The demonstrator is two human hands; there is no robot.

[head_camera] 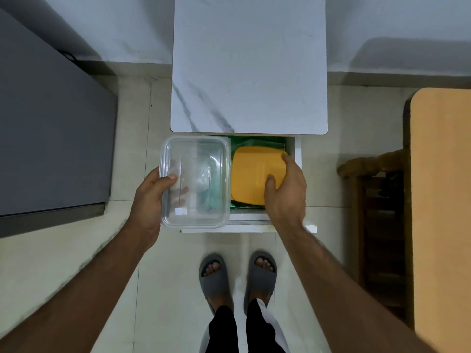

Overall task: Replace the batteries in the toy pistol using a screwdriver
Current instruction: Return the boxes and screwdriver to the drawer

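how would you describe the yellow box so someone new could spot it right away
Find the white marble-topped cabinet at the centre; its drawer is pulled open below the top. The yellow box lies in that drawer on a green liner, under the right hand. Unlike the clear box held by the left hand beside it, it is opaque yellow.

Item count: two hands, the left hand (149,200) and the right hand (285,189). One clear plastic container (195,182). One yellow container lid (254,174). One open drawer (297,159), lined with one green sheet (257,141). One white marble-pattern tabletop (249,64). Two grey slide sandals, one (214,278) left and one (261,276) right. One orange-topped table (443,200). One dark grey cabinet (51,138).
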